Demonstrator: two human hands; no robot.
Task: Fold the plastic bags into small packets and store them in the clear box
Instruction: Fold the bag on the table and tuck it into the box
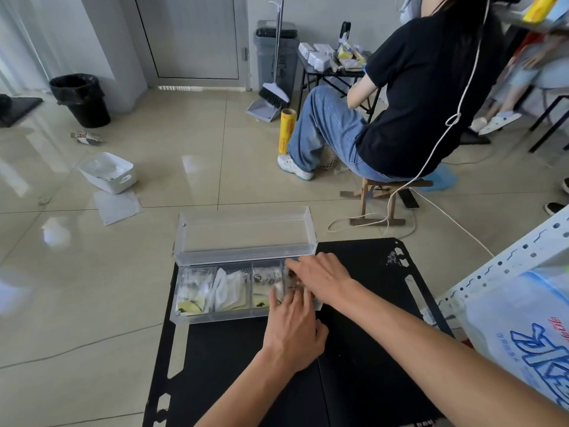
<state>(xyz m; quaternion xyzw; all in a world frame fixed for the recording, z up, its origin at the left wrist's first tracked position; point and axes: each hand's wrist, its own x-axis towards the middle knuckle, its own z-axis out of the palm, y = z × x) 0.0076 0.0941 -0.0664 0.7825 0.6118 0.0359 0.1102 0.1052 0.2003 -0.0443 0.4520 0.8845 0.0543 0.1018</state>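
A clear box [184, 317] with its lid [246, 232] tipped open toward the back lies on the black table [369, 349]. It has several compartments. Folded plastic bag packets [228, 291] fill the three left ones. My right hand [320, 277] lies over the rightmost compartment, fingers spread flat and pressing down on a packet there. My left hand [292, 328] reaches in from the front, its fingertips pushing on the same packet, which is mostly hidden under both hands.
A metal rack with a large blue-printed plastic pack [523, 334] stands close on the right. A person [415, 97] sits on a wooden stool beyond the table, with a white cable [446, 217] trailing on the floor. A white bin [107, 172] and papers lie at left.
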